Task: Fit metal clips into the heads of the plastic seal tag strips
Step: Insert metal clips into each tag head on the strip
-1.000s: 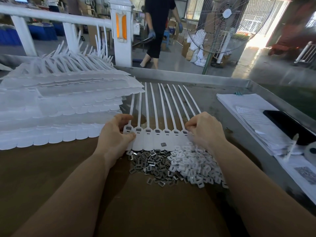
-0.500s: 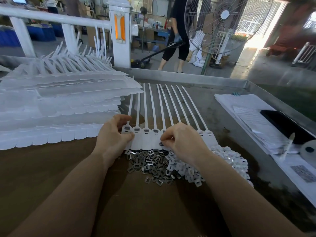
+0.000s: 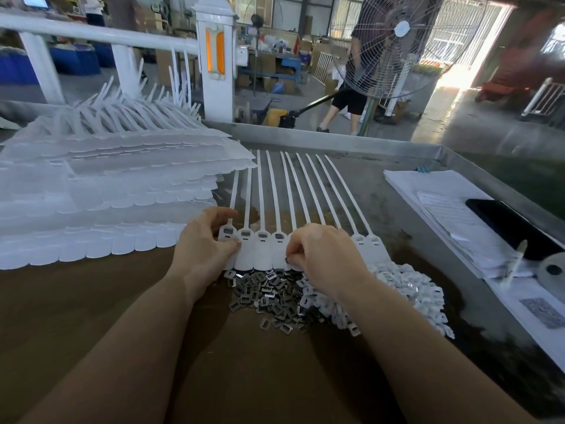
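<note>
The row of seal tag strips [image 3: 269, 249] lies flat on the brown table [image 3: 91, 316], heads side by side toward the person and tails fanning away toward the table's far metal rim. The left hand [image 3: 203, 246] pinches the head of the leftmost strip between thumb and fingers, pinning the row in place. The right hand [image 3: 321, 252] is curled over the heads in the middle of the row, fingertips [image 3: 290, 257] pressed down on a tag; something small and dark shows at the fingertips, probably a clip, though that cannot be told for sure. The step in hand looks like seating a clip into a head slot. To do it well, the clip should go in square to the slot and be pushed straight down, while the left hand stops the row sliding. Just in front of the heads lies the pile of metal clips [image 3: 269, 292], touching a heap of white plastic pieces [image 3: 406, 289] on its right, so the next clip is near. A stack of further strips [image 3: 107, 203] rests to the left.
</note>
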Motion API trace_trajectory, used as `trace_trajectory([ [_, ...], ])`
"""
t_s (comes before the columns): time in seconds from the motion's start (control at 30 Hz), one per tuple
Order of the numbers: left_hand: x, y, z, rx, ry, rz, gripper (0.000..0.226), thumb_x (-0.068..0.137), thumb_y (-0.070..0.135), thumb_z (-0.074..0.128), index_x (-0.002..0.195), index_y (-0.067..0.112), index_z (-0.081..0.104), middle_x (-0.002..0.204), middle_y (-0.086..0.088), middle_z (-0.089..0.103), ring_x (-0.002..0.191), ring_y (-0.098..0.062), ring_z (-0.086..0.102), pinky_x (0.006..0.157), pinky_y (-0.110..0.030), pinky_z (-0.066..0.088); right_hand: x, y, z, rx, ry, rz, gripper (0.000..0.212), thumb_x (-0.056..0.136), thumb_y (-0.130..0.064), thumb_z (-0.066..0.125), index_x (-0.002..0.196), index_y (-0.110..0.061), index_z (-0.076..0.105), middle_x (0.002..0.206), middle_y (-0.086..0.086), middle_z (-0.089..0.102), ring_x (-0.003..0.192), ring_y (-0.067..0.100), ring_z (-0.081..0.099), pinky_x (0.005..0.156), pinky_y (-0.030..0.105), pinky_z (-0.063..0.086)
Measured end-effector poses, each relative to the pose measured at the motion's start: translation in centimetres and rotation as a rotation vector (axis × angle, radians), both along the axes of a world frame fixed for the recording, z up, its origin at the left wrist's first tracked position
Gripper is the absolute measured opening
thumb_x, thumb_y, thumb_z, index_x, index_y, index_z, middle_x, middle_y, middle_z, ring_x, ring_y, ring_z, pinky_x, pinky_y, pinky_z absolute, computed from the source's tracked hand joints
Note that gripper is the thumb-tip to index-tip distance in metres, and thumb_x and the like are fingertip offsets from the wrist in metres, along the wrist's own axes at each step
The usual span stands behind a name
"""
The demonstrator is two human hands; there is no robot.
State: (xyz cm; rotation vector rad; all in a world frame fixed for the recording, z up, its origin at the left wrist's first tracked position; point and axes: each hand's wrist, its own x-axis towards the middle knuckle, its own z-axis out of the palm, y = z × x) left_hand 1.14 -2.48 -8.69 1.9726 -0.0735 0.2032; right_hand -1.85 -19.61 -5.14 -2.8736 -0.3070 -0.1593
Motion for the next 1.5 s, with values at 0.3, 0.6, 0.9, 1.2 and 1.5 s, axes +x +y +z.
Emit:
trace_trajectory([
  [0.3, -0.1, 0.1, -0.1, -0.001, 0.002, 0.001, 0.042, 0.081, 0.003, 0.065, 0.118, 0.020, 0.055, 0.112, 0.007, 0.055, 0.106, -0.013, 0.052, 0.090, -0.026, 0.042, 0.1, 0.0, -0.7, -0.087, -0.053, 0.058, 0.010, 0.088, -0.006, 0.055, 0.091, -0.015, 0.059, 0.099, 0.000, 0.061, 0.094, 0.018, 0.055, 0.089, 0.033, 0.041],
  [0.6, 0.0, 0.1, -0.3, -0.007, -0.002, 0.008, 0.042, 0.080, 0.002, 0.066, 0.117, 0.020, 0.055, 0.110, 0.007, 0.056, 0.101, -0.011, 0.053, 0.083, -0.023, 0.042, -0.1, -0.2, 0.3, 0.034, 0.036, 0.035, 0.009, 0.086, -0.022, 0.061, 0.088, -0.016, 0.068, 0.093, -0.001, 0.066, 0.088, 0.015, 0.059, 0.081, 0.030, 0.048],
  [0.9, 0.3, 0.2, -0.4, -0.026, 0.006, 0.013, 0.043, 0.081, 0.002, 0.066, 0.118, 0.021, 0.055, 0.112, 0.007, 0.056, 0.100, -0.010, 0.054, 0.080, -0.021, 0.041, 0.0, -0.2, -0.1, -0.015, 0.000, 0.057, 0.009, 0.089, -0.022, 0.058, 0.090, -0.015, 0.063, 0.097, 0.000, 0.062, 0.090, 0.017, 0.057, 0.082, 0.034, 0.048],
  [1.2, 0.4, 0.1, -0.5, -0.035, 0.020, 0.014, 0.045, 0.081, 0.003, 0.066, 0.121, 0.019, 0.054, 0.121, 0.001, 0.057, 0.106, -0.014, 0.054, 0.087, -0.028, 0.046, 0.0, -0.7, 0.3, 0.080, 0.086, 0.071, 0.007, 0.081, -0.024, 0.068, 0.083, -0.017, 0.068, 0.093, -0.002, 0.065, 0.085, 0.013, 0.059, 0.080, 0.030, 0.049],
  [1.5, 0.3, 0.1, -0.6, -0.034, 0.014, 0.012, 0.042, 0.081, 0.004, 0.066, 0.118, 0.022, 0.055, 0.116, 0.005, 0.056, 0.104, -0.012, 0.054, 0.081, -0.022, 0.043, 0.0, -0.6, 0.3, -0.003, 0.113, 0.076, 0.013, 0.084, -0.025, 0.064, 0.092, -0.014, 0.064, 0.096, 0.001, 0.064, 0.088, 0.017, 0.059, 0.083, 0.035, 0.049],
])
